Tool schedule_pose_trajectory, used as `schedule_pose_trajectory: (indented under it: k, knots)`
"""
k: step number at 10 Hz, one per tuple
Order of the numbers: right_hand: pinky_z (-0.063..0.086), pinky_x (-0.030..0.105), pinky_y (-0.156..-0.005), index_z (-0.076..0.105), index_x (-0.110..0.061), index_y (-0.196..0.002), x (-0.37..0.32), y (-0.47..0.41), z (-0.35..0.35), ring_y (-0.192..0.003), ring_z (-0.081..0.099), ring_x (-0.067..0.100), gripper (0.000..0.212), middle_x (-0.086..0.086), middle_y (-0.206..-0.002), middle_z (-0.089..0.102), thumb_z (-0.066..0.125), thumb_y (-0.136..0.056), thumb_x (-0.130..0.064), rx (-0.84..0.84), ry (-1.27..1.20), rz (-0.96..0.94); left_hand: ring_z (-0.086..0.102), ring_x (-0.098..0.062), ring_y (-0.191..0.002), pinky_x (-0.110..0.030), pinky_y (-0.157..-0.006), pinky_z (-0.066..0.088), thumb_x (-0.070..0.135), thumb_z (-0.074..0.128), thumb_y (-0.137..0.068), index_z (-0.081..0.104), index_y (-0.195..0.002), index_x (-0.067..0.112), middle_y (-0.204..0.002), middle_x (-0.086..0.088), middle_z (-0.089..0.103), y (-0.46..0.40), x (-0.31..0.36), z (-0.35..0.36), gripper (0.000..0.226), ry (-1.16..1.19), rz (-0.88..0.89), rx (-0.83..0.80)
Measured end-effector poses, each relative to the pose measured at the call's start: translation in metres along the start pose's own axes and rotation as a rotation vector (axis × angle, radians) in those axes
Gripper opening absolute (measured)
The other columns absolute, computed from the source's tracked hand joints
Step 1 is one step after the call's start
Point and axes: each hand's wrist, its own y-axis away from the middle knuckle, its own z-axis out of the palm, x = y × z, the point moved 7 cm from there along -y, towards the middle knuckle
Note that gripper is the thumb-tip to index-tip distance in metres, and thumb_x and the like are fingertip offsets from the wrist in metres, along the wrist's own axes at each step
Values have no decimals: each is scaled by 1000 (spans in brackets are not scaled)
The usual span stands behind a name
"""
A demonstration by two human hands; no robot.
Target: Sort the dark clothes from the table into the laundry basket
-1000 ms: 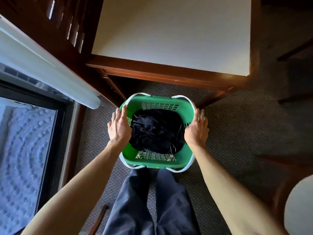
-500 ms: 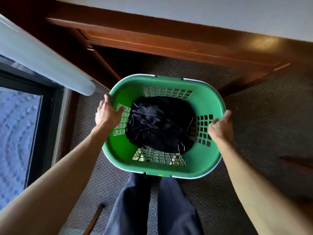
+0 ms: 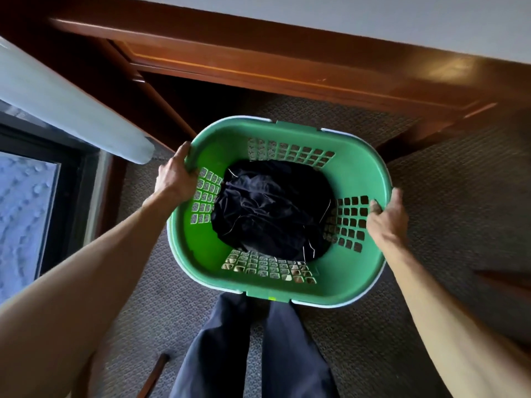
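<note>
The dark clothes (image 3: 273, 208) lie crumpled in a heap on the bottom of the green laundry basket (image 3: 356, 168), filling most of its floor and reaching up toward the slotted far wall. Thin pale seams run across the folds. The heap sits between the two hands and apart from both, lower than the rim that they hold.

The left hand (image 3: 175, 176) grips the basket's left rim, its thumb hooked over the top edge and its fingers wrapped down the outside, next to the left panel of square holes. The right hand (image 3: 388, 214) grips the right rim in the same way, fingertips curled over the edge just above the right panel of holes. Both forearms reach in from the lower corners.

The basket is held over grey patterned carpet (image 3: 459, 196), above the person's dark trouser legs (image 3: 253, 354). Beyond it runs the brown wooden edge of the worktop (image 3: 287, 61), with its pale top showing at the upper edge. At the left are a pale roll-like shape (image 3: 71, 104) and a dark-framed window (image 3: 26, 219).
</note>
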Motion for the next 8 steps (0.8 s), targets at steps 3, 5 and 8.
schedule_pose_trajectory:
  k: [3,5,8]
  knots:
    - [46,43,-99,35,-8,-141,-7,15,-7,-122,56,40,48,26,-138,52,56,-101,-22,-84,-49,-15,65,-46,-102,-47,-89,55,32,59,-98,11,-160,38,-130,-29,61,29,-10,-5,79,32,-44,-78]
    - [46,46,-97,31,-10,-150,-18,69,-43,-124,54,41,62,25,-145,46,59,-99,-30,-125,21,18,53,-45,-129,-44,-103,43,42,65,-95,8,-161,17,-148,-25,49,103,-17,-33,91,175,-147,-69]
    - [47,50,-105,45,-4,-141,77,160,-6,-116,58,34,58,25,-139,54,69,-89,-13,-323,-170,148,55,-30,-131,-33,-103,44,36,65,-93,21,-156,7,-150,-18,49,267,-71,-42,82,80,-198,-263]
